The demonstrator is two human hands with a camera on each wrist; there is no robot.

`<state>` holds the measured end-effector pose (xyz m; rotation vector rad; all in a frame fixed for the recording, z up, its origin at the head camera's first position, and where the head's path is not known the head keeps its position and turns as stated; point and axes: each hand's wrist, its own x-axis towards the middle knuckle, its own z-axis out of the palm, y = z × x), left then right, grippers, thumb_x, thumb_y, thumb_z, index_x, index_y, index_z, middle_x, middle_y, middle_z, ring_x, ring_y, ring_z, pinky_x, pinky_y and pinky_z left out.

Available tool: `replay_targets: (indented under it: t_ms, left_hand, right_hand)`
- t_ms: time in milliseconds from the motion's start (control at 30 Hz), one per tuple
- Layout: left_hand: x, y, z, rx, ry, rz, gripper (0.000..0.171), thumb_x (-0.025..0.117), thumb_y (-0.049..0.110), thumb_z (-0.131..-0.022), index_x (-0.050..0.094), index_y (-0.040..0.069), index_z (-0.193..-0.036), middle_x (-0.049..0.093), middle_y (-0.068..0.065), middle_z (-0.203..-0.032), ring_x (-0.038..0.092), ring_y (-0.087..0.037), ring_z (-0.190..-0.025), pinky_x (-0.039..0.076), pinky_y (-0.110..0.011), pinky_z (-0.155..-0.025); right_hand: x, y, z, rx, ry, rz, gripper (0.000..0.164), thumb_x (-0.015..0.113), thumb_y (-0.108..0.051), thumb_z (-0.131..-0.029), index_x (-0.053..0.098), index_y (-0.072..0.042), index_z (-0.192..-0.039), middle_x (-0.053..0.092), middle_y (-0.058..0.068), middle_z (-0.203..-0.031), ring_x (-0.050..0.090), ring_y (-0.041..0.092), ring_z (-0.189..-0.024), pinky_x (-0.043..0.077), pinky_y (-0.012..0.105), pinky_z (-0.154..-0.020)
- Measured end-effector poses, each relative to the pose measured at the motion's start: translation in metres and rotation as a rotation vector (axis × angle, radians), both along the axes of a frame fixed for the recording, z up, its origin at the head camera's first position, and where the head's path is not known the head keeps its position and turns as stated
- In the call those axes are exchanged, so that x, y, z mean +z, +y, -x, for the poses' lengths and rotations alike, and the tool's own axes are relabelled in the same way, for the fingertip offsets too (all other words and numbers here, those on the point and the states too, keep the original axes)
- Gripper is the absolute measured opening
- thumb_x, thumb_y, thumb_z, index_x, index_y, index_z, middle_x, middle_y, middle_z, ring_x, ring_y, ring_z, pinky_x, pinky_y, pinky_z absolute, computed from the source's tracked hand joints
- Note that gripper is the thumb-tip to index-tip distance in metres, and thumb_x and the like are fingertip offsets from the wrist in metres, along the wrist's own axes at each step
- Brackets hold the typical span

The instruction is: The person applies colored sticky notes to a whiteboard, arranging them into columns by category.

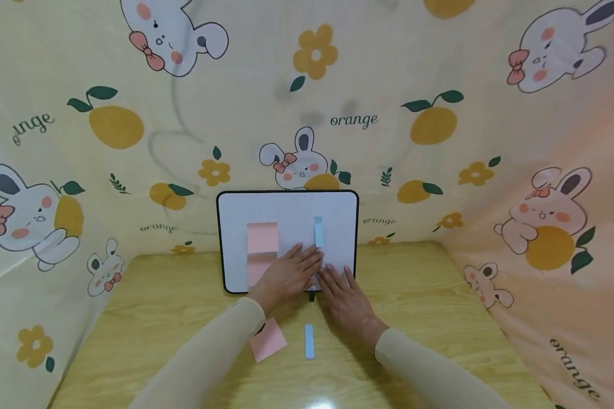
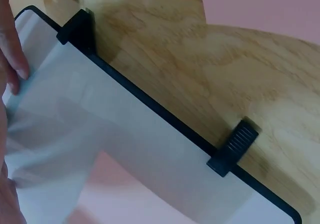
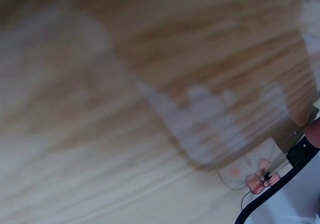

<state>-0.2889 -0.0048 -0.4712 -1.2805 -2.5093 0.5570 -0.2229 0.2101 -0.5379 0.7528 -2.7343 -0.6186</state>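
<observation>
A black-rimmed whiteboard (image 1: 297, 207) stands against the patterned cloth. My left hand (image 1: 288, 277) lies with its fingers extended on the board's lower right part. Beside it my right hand (image 1: 349, 302) touches the same area, fingers straight, both sets of fingertips close together. In the left wrist view, a bluish strip (image 2: 19, 99) shows partly under fingertips. Above the hands a light-blue sticky strip (image 1: 318, 232) is stuck on the board. Two pink sticky notes (image 1: 262, 237) are on its left side, one above the other, the lower partly covered by my left hand.
On the wooden table (image 1: 174, 318) lie a loose pink note (image 1: 268, 341), partly behind my left sleeve, and another blue strip (image 1: 309, 342). Black clip feet (image 2: 234, 146) hold the board's lower edge. Cloth with rabbits and oranges surrounds the table at back and sides.
</observation>
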Motion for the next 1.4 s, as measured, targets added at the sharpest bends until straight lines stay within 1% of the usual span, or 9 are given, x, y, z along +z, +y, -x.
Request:
replay_targets:
  t_ms: [333, 433, 567, 700, 833, 1000, 1100, 1267, 1400]
  left_hand:
    - [0.001, -0.014, -0.001, -0.040, 0.055, -0.012, 0.056, 0.037, 0.044, -0.115, 0.041, 0.016, -0.164, 0.036, 0.003, -0.171, 0.024, -0.019, -0.162, 0.020, -0.043, -0.134]
    - [0.002, -0.012, 0.002, -0.052, 0.048, -0.033, 0.056, 0.038, 0.042, -0.115, 0.039, 0.016, -0.165, 0.034, 0.003, -0.172, 0.022, -0.019, -0.163, 0.019, -0.043, -0.134]
    - [0.004, -0.013, 0.004, -0.045, 0.036, -0.012, 0.057, 0.039, 0.042, -0.115, 0.037, 0.017, -0.166, 0.031, 0.003, -0.173, 0.020, -0.019, -0.163, 0.018, -0.044, -0.135]
    - [0.006, -0.017, 0.005, -0.029, 0.029, 0.011, 0.056, 0.041, 0.041, -0.114, 0.040, 0.018, -0.165, 0.034, 0.005, -0.172, 0.023, -0.017, -0.163, 0.019, -0.043, -0.135]
    - [0.008, -0.017, 0.007, -0.045, 0.021, 0.007, 0.055, 0.042, 0.040, -0.114, 0.042, 0.016, -0.164, 0.036, 0.004, -0.171, 0.024, -0.017, -0.162, 0.019, -0.042, -0.135]
    - [0.011, -0.013, 0.009, -0.054, 0.026, 0.005, 0.058, 0.041, 0.041, -0.114, 0.036, 0.016, -0.166, 0.031, 0.003, -0.173, 0.021, -0.017, -0.163, 0.017, -0.042, -0.135]
    - [0.011, -0.013, 0.008, -0.044, 0.051, 0.042, 0.058, 0.041, 0.041, -0.114, 0.035, 0.017, -0.166, 0.030, 0.004, -0.173, 0.021, -0.016, -0.163, 0.017, -0.042, -0.135]
    - [0.009, -0.014, 0.004, -0.047, 0.092, 0.096, 0.054, 0.042, 0.039, -0.114, 0.041, 0.019, -0.164, 0.035, 0.005, -0.171, 0.026, -0.015, -0.161, 0.022, -0.042, -0.134]
    - [0.001, -0.013, -0.001, -0.050, 0.078, 0.101, 0.052, 0.041, 0.031, -0.115, 0.039, 0.017, -0.165, 0.035, 0.004, -0.171, 0.026, -0.017, -0.162, 0.021, -0.042, -0.134]
  right_hand:
    - [0.001, -0.004, -0.003, -0.014, 0.012, -0.044, 0.071, 0.057, -0.039, -0.108, 0.031, -0.009, -0.167, 0.024, 0.007, -0.176, 0.016, 0.027, -0.164, 0.020, 0.059, -0.132]
    - [0.001, -0.006, -0.003, -0.018, 0.008, -0.040, 0.071, 0.057, -0.039, -0.108, 0.031, -0.009, -0.167, 0.024, 0.007, -0.176, 0.016, 0.028, -0.165, 0.021, 0.059, -0.132]
    - [0.002, -0.008, -0.004, -0.033, -0.007, -0.035, 0.069, 0.056, -0.037, -0.108, 0.031, -0.010, -0.167, 0.024, 0.007, -0.176, 0.016, 0.028, -0.165, 0.021, 0.059, -0.131]
    - [0.002, -0.009, -0.005, -0.035, -0.014, -0.045, 0.066, 0.053, -0.035, -0.109, 0.032, -0.011, -0.167, 0.025, 0.007, -0.175, 0.018, 0.027, -0.164, 0.022, 0.058, -0.131]
    - [-0.001, -0.009, -0.006, -0.019, -0.016, -0.037, 0.064, 0.052, -0.035, -0.109, 0.035, -0.011, -0.166, 0.028, 0.006, -0.174, 0.020, 0.027, -0.164, 0.024, 0.058, -0.131]
    - [-0.001, -0.010, -0.005, 0.005, 0.009, -0.026, 0.063, 0.053, -0.034, -0.109, 0.037, -0.010, -0.165, 0.031, 0.007, -0.173, 0.023, 0.027, -0.163, 0.027, 0.058, -0.130]
    - [0.000, -0.010, -0.005, -0.004, 0.001, -0.040, 0.063, 0.053, -0.033, -0.109, 0.036, -0.010, -0.165, 0.029, 0.007, -0.174, 0.021, 0.027, -0.163, 0.026, 0.056, -0.131]
    - [0.001, -0.009, -0.007, -0.030, -0.049, -0.044, 0.063, 0.051, -0.031, -0.111, 0.031, -0.010, -0.167, 0.026, 0.007, -0.175, 0.018, 0.027, -0.164, 0.023, 0.056, -0.132]
    - [-0.002, -0.006, -0.008, -0.016, -0.044, -0.030, 0.062, 0.052, -0.032, -0.110, 0.036, -0.009, -0.165, 0.030, 0.007, -0.174, 0.022, 0.027, -0.163, 0.025, 0.056, -0.131]
